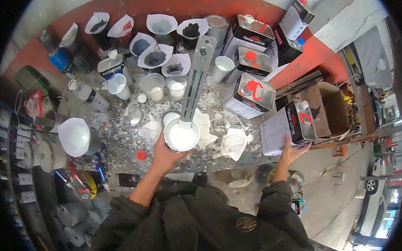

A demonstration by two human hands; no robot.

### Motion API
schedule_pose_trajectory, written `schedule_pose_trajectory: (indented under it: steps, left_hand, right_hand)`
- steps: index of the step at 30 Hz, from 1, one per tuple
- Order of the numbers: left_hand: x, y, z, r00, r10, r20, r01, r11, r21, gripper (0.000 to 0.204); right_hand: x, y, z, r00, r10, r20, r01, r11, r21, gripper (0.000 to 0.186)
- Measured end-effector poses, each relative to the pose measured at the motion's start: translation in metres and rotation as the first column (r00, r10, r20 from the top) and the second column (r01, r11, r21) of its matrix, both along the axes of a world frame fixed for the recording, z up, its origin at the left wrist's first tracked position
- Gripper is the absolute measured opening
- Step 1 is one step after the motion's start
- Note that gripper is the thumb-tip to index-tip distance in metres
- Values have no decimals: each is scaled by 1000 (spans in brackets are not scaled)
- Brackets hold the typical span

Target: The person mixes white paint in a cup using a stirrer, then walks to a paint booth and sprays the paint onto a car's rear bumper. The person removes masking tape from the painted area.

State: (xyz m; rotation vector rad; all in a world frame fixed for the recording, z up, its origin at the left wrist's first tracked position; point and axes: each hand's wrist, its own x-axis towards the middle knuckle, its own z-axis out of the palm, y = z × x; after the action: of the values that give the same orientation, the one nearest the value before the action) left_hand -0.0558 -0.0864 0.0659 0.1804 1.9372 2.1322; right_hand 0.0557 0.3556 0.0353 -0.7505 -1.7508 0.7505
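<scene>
Currently, mixing cup (181, 150) of white paint (180, 137) near front edge of bench (121, 155), left hand (170, 155) wrapped round its side. Slotted mixing stick (198, 77) stands in paint, leaning; overhang could tip cup if grip slackened. Right hand (293, 152) grasps red-handled metal can (275, 132); one-handed hold could slip under weight.

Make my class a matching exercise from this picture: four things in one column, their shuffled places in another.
1. Person's left hand
2. Person's right hand
3. Long grey slotted stirring stick
4. Small round red cap

A. Near the front edge of the paint-spattered table
B. Touching a rectangular white-and-black can
C. Around the side of a round cup of white liquid
D. Lower end in that cup

Pairs: 1-C, 2-B, 3-D, 4-A
</scene>
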Motion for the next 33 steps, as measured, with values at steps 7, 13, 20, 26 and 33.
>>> schedule_pose_trajectory:
  steps: [7, 13, 20, 26, 33]
  left_hand:
    - [-6, -1, 4, 999, -35, -13, 34, 998, -58, 86]
    - [-10, 13, -11, 989, -145, -23, 144, 989, -20, 86]
    - [-11, 17, 0, 948, -312, -61, 315, 949, 35, 91]
    - [-12, 4, 6, 926, -375, -31, 376, 925, 52, 96]
    - [-16, -11, 2, 940, -332, -82, 335, 942, 26, 92]
  right_hand:
    - [59, 11, -41, 956, -136, 262, 118, 989, 86, 114]
    - [12, -96, 107, 940, 327, -100, -336, 938, -85, 54]
    - [-107, -183, 178, 268, 902, 339, -785, 408, -466, 43]
    - [-135, -210, 216, -51, 928, 370, -860, 147, -488, 21]
    - [-151, -225, 241, -201, 799, 567, -958, -39, -284, 17]
